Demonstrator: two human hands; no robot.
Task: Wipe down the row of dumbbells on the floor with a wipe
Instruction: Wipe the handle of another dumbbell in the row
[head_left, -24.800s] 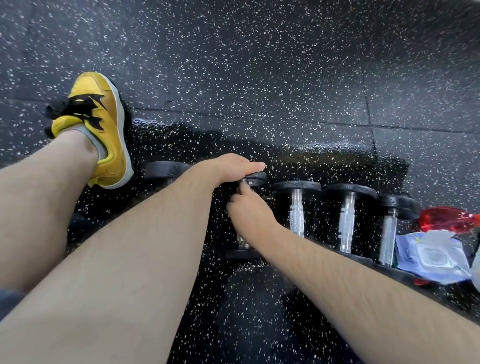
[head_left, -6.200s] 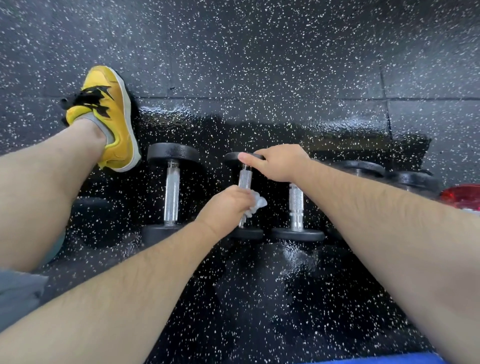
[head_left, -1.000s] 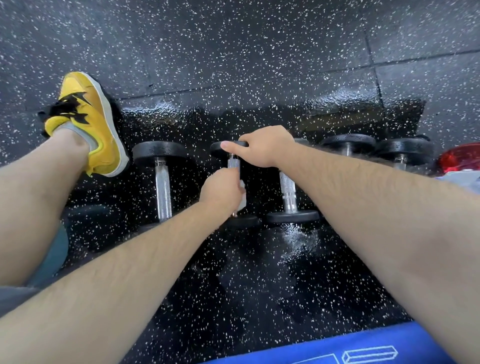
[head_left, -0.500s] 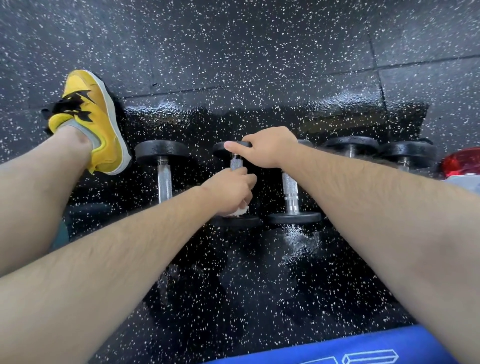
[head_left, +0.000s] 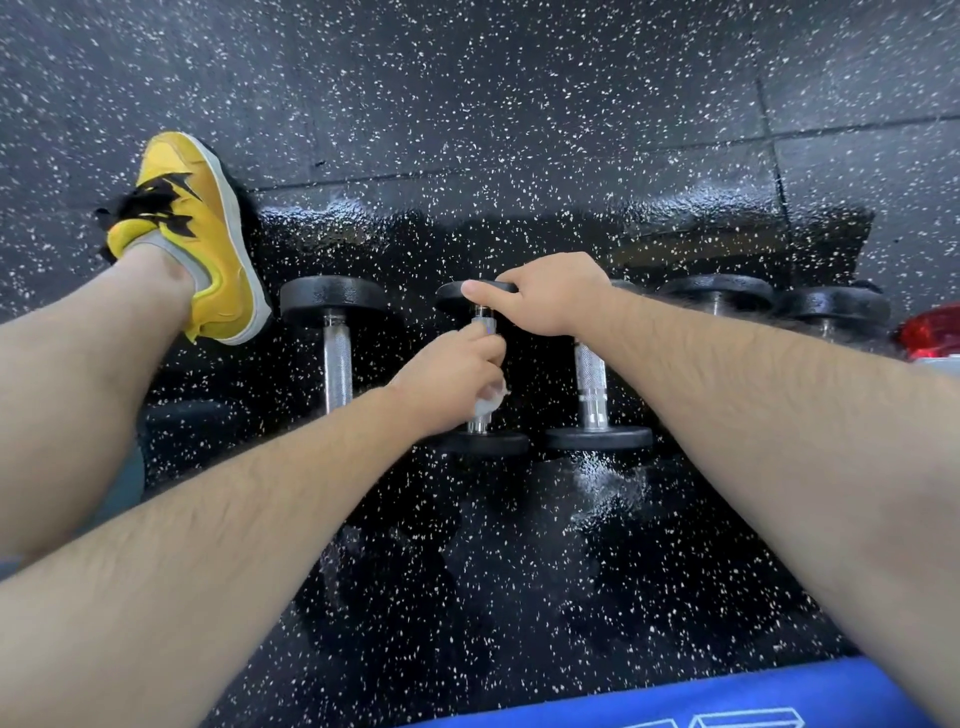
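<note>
The left hand (head_left: 452, 374) is closed tight round the metal handle of the second dumbbell (head_left: 483, 444) from the left, at the centre of the frame. It holds a white wipe (head_left: 491, 402) bunched against the handle, and a bit pokes out below the fingers. The right hand (head_left: 553, 296) grips the same dumbbell's far disc, fingers curled over its rim. The first dumbbell (head_left: 337, 358) lies just to the left and the third dumbbell (head_left: 589, 384) just to the right, all on the black speckled floor (head_left: 519, 104). Two more dumbbells (head_left: 719, 291) show right of centre behind the right forearm. A yellow shoe (head_left: 197, 234) sits upper left, and a blue mat (head_left: 675, 701) runs along the bottom edge.
</note>
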